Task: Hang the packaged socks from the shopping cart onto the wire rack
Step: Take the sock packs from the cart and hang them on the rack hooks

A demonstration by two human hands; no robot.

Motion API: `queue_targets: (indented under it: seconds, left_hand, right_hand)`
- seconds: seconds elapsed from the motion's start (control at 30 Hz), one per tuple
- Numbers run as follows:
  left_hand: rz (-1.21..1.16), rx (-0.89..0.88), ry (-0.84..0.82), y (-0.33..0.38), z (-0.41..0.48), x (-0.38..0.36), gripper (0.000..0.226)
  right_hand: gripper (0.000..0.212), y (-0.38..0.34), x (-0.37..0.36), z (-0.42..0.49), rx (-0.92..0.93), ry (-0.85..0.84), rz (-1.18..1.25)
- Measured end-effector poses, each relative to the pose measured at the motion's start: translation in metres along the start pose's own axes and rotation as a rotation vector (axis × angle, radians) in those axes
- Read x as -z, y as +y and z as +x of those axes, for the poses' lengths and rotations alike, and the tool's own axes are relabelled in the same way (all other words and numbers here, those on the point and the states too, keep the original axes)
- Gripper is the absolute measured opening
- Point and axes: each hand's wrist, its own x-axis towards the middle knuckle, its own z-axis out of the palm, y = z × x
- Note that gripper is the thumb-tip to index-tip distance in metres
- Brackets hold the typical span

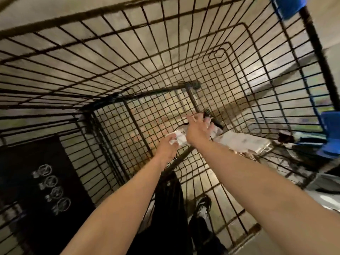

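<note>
Head view: the camera looks straight down into the wire shopping cart, and both bare arms come in from 6 o'clock to meet just right of centre, low in the basket. The sock package, white and blurred by motion, lies across the cart floor there, still inside the cart. The left hand curls its fingers round the package's 9 o'clock end, probably to steady the floppy pack while the other end is sorted out. The right hand sits over the 3 o'clock end with fingers spread; whether it actually clasps the pack or only rests on it cannot be told through the blur. A black hanger hook pokes out beyond those fingers toward 2 o'clock; the right hand is likely reaching for it, since the hook is what will go over a rack wire. A second package, pale and shiny, lies just beside the first at 3 o'clock, so more than one pack is left to move. A blue plastic fitting sits on the cart's edge at 3 o'clock; a black panel with white warning symbols hangs at 8 o'clock; a shoe shows through the mesh at 6 o'clock. The wire rack is not in sight; the step in hand looks like the pick-up, with hanging not yet begun.
</note>
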Motion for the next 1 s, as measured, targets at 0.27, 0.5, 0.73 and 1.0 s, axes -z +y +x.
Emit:
queue_targets:
  seconds: [0.27, 0.5, 0.73, 1.0]
  left_hand:
    - [-0.081, -0.060, 0.051, 0.001, -0.003, -0.012, 0.046]
    - [-0.442, -0.049, 0.004, 0.037, -0.039, -0.003, 0.057]
    - [-0.273, -0.217, -0.022, 0.071, -0.059, -0.007, 0.048]
    - [0.116, -0.371, -0.041, 0.091, -0.085, -0.060, 0.031]
  right_hand:
    - [0.043, 0.013, 0.009, -0.013, -0.109, 0.065, 0.020]
    - [0.041, 0.006, 0.051, -0.057, -0.224, -0.035, 0.951]
    - [0.043, 0.037, 0.071, -0.112, -0.204, -0.060, 0.973]
    - [0.046, 0.101, 0.105, -0.094, -0.401, 0.056, 0.553]
